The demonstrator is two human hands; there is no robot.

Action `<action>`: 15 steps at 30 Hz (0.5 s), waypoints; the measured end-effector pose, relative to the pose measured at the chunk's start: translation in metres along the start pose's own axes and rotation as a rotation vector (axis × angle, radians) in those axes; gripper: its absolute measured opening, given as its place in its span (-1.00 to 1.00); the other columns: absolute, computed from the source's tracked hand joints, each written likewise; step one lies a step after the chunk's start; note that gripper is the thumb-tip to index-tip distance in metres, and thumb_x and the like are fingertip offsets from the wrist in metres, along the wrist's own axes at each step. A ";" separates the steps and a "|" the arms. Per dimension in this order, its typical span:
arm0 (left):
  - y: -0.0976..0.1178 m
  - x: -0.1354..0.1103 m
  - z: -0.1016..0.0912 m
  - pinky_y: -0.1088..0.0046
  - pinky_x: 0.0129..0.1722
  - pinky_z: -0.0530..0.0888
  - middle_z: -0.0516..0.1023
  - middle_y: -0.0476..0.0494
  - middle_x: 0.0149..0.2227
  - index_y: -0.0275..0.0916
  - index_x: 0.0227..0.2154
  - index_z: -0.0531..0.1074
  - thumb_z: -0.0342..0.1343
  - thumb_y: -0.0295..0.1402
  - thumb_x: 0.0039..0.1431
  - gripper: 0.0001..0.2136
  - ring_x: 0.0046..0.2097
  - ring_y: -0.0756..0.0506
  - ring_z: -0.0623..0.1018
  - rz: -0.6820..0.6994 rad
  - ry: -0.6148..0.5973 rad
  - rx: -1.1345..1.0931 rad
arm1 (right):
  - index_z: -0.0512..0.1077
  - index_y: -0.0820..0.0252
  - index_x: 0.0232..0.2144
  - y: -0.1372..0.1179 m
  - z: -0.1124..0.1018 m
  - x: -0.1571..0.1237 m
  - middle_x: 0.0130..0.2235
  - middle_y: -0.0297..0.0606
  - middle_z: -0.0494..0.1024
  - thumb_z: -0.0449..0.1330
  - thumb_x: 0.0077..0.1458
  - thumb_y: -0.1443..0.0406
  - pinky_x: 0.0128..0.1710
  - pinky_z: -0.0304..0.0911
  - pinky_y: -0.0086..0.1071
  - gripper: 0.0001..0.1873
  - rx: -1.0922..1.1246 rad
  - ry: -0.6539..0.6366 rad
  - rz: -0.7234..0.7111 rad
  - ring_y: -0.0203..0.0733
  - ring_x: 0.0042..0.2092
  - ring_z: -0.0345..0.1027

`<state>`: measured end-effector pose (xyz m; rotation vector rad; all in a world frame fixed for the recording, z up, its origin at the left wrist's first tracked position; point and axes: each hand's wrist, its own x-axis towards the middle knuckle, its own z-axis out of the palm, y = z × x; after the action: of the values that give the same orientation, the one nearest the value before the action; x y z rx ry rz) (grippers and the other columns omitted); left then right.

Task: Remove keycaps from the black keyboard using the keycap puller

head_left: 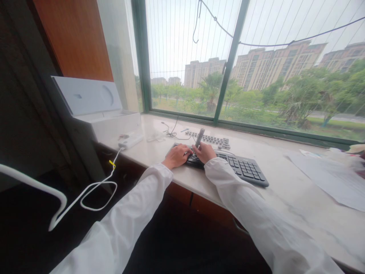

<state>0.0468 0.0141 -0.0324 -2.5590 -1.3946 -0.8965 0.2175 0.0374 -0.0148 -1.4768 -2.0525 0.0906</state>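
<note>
A black keyboard (pixel 245 167) lies on the pale stone counter (pixel 285 190) by the window. My left hand (pixel 177 156) rests on the keyboard's left end, fingers curled down onto the keys. My right hand (pixel 203 152) is beside it on the keys, closed round a slim grey tool (pixel 199 137) that stands upright from its grip. Behind the hands, rows of loose keycaps (pixel 209 139) lie on the counter. Both arms wear white sleeves.
A white open box (pixel 97 110) stands at the left. A white power strip (pixel 131 140) with a cord hangs off the counter edge. A thin cable (pixel 171 132) lies near the window. Papers (pixel 327 175) lie at the right.
</note>
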 end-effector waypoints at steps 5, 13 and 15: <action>0.003 0.000 -0.002 0.38 0.04 0.36 0.54 -0.03 -0.16 -0.11 -0.22 0.52 -0.03 -0.41 0.21 -0.78 -0.03 -0.09 0.43 -0.006 -0.006 0.008 | 0.40 0.18 -0.39 0.002 0.003 0.001 -0.42 -0.21 0.53 0.00 0.19 0.13 -0.40 0.07 -0.43 -0.70 -0.008 -0.013 -0.030 -0.16 -0.35 0.40; 0.002 0.000 -0.003 0.38 0.04 0.37 0.54 -0.01 -0.14 -0.09 -0.23 0.54 -0.04 -0.42 0.21 -0.75 -0.02 -0.08 0.43 -0.014 -0.018 -0.028 | 0.35 0.18 -0.24 0.007 0.008 -0.001 -0.35 -0.16 0.56 -0.06 0.25 0.15 -0.38 0.08 -0.40 -0.72 -0.023 -0.045 -0.123 -0.10 -0.32 0.42; 0.001 0.001 -0.003 0.37 0.03 0.38 0.54 0.01 -0.13 -0.07 -0.23 0.55 -0.03 -0.42 0.21 -0.75 -0.02 -0.08 0.43 -0.017 -0.020 -0.042 | 0.34 0.18 -0.21 0.008 0.009 -0.002 -0.34 -0.16 0.56 -0.07 0.26 0.14 -0.37 0.09 -0.40 -0.72 -0.013 -0.051 -0.143 -0.09 -0.30 0.42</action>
<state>0.0469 0.0129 -0.0295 -2.5973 -1.4205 -0.9156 0.2204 0.0414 -0.0257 -1.3426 -2.1967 0.0581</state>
